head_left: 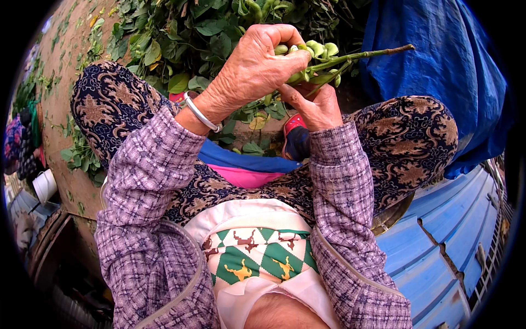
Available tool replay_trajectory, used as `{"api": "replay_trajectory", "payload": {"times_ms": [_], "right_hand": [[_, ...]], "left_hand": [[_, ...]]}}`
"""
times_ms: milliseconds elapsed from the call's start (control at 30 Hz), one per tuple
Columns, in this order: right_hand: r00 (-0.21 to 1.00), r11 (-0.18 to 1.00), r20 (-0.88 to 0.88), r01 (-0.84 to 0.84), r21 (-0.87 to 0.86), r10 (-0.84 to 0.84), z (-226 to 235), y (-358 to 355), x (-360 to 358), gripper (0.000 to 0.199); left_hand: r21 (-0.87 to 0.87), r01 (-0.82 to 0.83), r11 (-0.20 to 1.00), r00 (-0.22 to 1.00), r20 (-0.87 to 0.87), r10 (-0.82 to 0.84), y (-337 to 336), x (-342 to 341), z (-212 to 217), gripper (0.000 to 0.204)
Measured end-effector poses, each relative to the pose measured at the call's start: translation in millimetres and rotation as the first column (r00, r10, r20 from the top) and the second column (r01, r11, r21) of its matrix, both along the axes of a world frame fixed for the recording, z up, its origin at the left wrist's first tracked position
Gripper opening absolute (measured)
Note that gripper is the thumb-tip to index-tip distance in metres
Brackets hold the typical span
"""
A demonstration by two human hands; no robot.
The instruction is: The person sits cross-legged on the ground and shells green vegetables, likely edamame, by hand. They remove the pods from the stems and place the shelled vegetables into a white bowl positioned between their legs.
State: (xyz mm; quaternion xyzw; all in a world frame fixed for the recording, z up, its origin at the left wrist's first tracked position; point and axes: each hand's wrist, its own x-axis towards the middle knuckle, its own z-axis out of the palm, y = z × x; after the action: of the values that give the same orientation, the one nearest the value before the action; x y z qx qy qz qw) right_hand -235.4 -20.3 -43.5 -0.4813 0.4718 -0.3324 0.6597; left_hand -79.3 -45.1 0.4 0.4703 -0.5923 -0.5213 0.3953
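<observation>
A cut bean stalk [368,54] with plump green pods [323,50] is held up in front of my knees, its bare brown end pointing right. My left hand [257,68], a pale bangle [200,113] on its wrist, is curled closed around pods at the leafy left end. Just below and to the right, my right hand [319,108] is closed on the underside of the same stalk, thumb and fingers pinching near the pods. The stalk partly hides its fingertips.
A heap of leafy bean plants [211,33] lies beyond my hands. Blue tarpaulin [433,66] drapes at the right, above blue corrugated sheeting [438,241]. Loose leaves litter the dirt ground [66,104] at the left, where a white bucket [45,185] stands. Blue and pink cloth [246,176] lies between my legs.
</observation>
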Motion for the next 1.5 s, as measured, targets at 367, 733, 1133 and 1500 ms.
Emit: {"api": "replay_trajectory", "payload": {"times_ms": [367,733,1133,1500], "right_hand": [[0.958,0.965,0.117,0.260,0.021,-0.261,9,-3,3,0.025],[0.923,0.945,0.203,0.323,0.052,-0.327,15,-9,-5,0.022],[0.955,0.955,0.030,0.293,0.040,-0.295,25,-5,-8,0.030],[0.973,0.988,0.189,0.113,0.106,-0.132,28,4,-5,0.024]], "left_hand": [[-0.007,0.008,1.000,1.000,-0.020,-0.008,-4,9,9,0.023],[0.282,0.009,0.959,0.986,-0.160,0.038,4,17,-5,0.025],[0.160,0.028,0.987,0.999,-0.020,-0.025,6,3,-2,0.025],[0.441,0.216,0.871,0.919,-0.393,-0.029,2,12,-5,0.022]]}}
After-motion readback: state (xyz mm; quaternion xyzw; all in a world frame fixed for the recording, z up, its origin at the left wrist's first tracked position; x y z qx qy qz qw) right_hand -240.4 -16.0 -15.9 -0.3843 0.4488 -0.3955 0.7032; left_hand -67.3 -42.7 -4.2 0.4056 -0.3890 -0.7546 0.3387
